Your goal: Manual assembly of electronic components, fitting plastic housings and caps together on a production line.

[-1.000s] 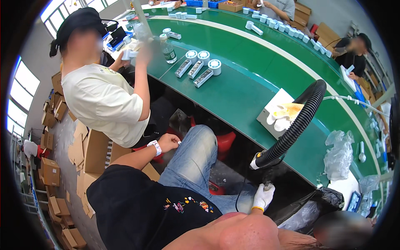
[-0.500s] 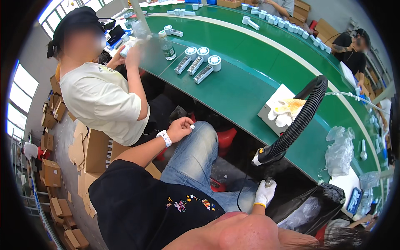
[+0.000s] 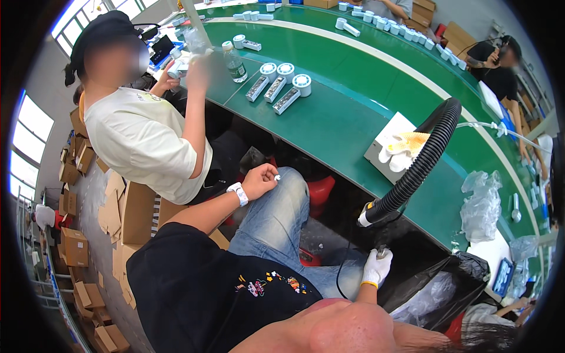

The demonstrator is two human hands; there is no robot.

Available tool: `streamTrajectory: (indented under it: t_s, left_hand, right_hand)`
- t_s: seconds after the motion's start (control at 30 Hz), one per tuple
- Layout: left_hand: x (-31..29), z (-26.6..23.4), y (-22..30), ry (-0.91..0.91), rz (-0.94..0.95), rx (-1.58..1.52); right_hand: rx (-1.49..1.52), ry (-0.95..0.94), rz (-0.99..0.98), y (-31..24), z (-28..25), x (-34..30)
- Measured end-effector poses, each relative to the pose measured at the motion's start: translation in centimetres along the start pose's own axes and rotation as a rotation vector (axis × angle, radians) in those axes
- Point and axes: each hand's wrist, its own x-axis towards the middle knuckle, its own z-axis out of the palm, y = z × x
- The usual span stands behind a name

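Your left hand (image 3: 259, 182) pinches small white piece (image 3: 277, 177), probably for control; gloved right hand (image 3: 376, 268) grips greyish object (image 3: 383, 253) near black hose (image 3: 425, 169), likely for suction.

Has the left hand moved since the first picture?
Yes: judged against the green bench, the left hand has moved up and right in the view, nearer the bench's edge.

The single head-worn fisheye view looks down from above the bare left hand (image 3: 260, 182) and the white-gloved right hand (image 3: 376, 267), near enough to show both whole. It faces outward past them to the long green-topped table (image 3: 335, 138) beyond, and spreads wide to brown cardboard boxes (image 3: 75, 247) well left of the left hand.
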Motion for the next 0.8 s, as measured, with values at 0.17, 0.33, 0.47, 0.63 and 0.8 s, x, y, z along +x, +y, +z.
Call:
streamTrajectory:
  t_s: [0.17, 0.33, 0.47, 0.63, 0.8]
  left_hand:
    - [-0.3, 1.0, 0.9, 0.029, 0.034, 0.121]
    - [-0.6, 1.1, 1.0, 0.056, 0.053, 0.169]
    - [-0.6, 1.5, 1.4, 0.072, 0.054, 0.184]
    - [-0.5, 1.7, 1.4, 0.105, 0.06, 0.213]
    - [-0.7, 1.7, 1.0, 0.111, 0.067, 0.209]
  right_hand:
    - [0.021, 0.048, -0.037, 1.0, 0.4, 0.2]
    - [-0.028, 0.011, -0.007, 0.0, 0.1, 0.0]
    - [-0.017, 0.016, 0.0, 0.2, 0.0, 0.0]
    - [-0.011, 0.016, 0.003, -0.1, -0.1, 0.0]
    - [-0.062, 0.028, -0.008, -1.0, -0.4, -0.4]
